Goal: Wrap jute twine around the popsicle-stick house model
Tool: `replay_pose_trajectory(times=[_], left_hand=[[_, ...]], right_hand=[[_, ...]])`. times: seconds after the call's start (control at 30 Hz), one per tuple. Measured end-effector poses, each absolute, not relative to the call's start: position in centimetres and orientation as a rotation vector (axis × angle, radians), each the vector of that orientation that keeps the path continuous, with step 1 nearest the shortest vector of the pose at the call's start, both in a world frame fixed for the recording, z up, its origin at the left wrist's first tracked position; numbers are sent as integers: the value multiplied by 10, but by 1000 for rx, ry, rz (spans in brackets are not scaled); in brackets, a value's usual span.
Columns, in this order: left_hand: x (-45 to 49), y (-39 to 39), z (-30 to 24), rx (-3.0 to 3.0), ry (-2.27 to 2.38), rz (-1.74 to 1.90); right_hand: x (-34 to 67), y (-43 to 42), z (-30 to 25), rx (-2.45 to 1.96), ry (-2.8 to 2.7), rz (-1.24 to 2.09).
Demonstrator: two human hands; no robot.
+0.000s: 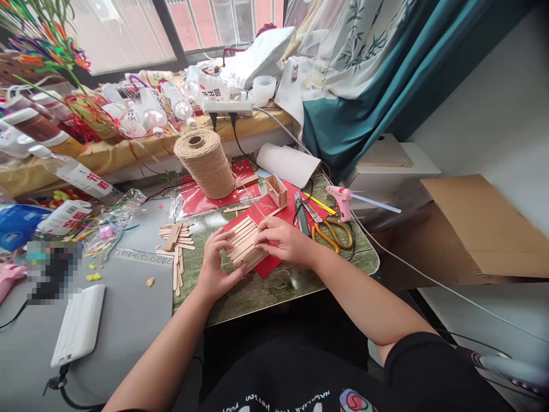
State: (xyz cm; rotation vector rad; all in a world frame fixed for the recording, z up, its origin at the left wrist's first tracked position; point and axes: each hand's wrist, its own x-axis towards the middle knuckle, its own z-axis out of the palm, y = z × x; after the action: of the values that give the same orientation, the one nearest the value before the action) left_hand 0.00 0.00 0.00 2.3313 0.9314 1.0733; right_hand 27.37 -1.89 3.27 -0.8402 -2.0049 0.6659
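A panel of glued wooden craft sticks (245, 243) lies on red paper (266, 214) on a small green-patterned table (283, 286). My left hand (217, 266) grips the panel's left edge, fingers curled around it. On the panel's right end rests my right hand (281, 237), fingers bent and pressing down on it. Loose craft sticks (175, 240) lie in a heap just left of my left hand. Behind the panel stands a small open wooden box (277, 190).
A big spool of jute twine (206, 162) stands at the table's back. Orange-handled scissors (330, 229), a pink glue gun (343, 200) and a yellow pencil lie to the right. A white power bank (79, 323) lies at left; bottles and a power strip (227, 107) line the sill.
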Motion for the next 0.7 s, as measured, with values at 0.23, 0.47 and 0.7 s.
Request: replay_pose_trajectory(times=[0.23, 0.47, 0.7], left_hand=[[-1, 4, 7, 2375, 857, 1011], [-5, 12, 3, 2285, 815, 1022], [-5, 17, 2, 2238, 716, 1069]], right_hand=[[279, -13, 43, -875, -2025, 736], [291, -2, 32, -857, -1952, 875], [303, 7, 31, -827, -1934, 981]])
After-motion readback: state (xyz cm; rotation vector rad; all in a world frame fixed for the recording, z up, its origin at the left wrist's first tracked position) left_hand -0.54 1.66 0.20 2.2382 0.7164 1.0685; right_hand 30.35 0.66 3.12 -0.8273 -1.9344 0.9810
